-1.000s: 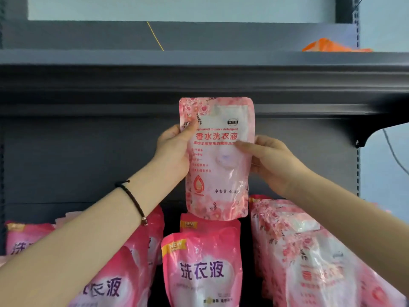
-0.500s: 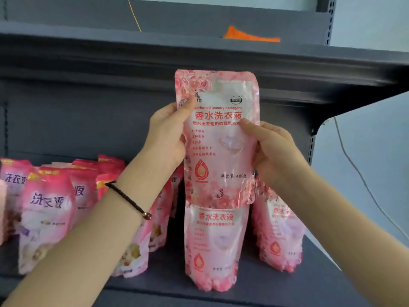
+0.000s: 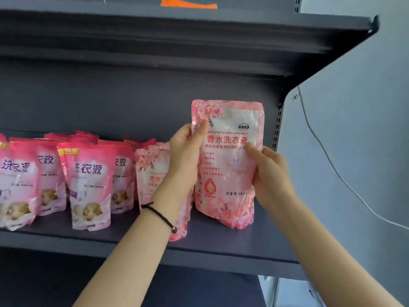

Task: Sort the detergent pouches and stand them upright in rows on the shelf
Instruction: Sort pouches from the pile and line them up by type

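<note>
I hold a pale pink floral detergent pouch (image 3: 228,165) upright at the right end of the dark shelf (image 3: 221,242), its base at or just above the shelf board. My left hand (image 3: 184,156) grips its left edge and my right hand (image 3: 269,173) grips its right edge. Just left of it, partly hidden behind my left wrist, stands another floral pouch (image 3: 152,173). Further left, several deeper pink pouches (image 3: 90,185) with blue lettering stand upright in rows.
The shelf's right upright (image 3: 277,129) with slots stands close to the held pouch. An upper shelf (image 3: 177,36) overhangs, with an orange item (image 3: 188,3) on it. A white cable (image 3: 332,165) hangs on the wall at right.
Both hands have brought the floral pouch down from in front of the upper shelf to the shelf board at the right end. The view has dropped and shifted, showing the rows at left.
</note>
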`<state>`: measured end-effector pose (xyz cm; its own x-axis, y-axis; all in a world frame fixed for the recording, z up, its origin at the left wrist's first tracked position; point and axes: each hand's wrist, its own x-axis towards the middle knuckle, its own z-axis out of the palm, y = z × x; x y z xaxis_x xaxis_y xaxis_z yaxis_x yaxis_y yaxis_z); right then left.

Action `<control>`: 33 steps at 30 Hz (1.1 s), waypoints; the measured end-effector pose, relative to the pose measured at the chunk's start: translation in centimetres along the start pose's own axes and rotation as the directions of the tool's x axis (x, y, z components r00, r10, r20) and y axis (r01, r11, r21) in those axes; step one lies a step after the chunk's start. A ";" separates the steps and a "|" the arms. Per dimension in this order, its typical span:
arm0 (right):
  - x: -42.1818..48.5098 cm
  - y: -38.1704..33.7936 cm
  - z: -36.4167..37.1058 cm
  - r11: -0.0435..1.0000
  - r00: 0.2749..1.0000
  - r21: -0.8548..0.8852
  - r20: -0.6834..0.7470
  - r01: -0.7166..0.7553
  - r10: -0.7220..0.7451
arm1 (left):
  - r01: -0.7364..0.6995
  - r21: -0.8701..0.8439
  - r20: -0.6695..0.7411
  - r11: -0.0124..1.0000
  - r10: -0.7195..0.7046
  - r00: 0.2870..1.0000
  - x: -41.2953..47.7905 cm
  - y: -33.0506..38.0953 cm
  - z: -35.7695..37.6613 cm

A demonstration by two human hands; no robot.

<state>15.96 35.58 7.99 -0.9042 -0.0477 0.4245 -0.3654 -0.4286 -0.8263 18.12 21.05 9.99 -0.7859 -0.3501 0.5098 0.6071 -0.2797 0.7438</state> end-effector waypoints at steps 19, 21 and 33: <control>0.7 10.6 -9.4 0.965 0.989 -0.262 -0.140 0.004 -0.042 | 0.000 0.157 -0.081 0.988 0.012 0.997 -2.3 -14.7 0.9; 0.3 10.9 -9.9 0.946 0.993 -0.320 -0.085 0.045 -0.076 | -0.082 0.289 -0.009 0.954 0.088 0.996 -2.9 -15.2 0.2; -3.6 12.9 -14.2 0.538 0.934 -0.785 0.357 0.307 -0.012 | -0.140 0.650 0.328 0.747 -0.109 0.938 -7.9 -18.4 -5.4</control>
<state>11.36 43.08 -9.42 -0.7609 -0.3620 0.5386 -0.6482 0.4633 -0.6043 13.80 24.11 -10.06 -0.8423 -0.0046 0.5390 0.4873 0.4208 0.7652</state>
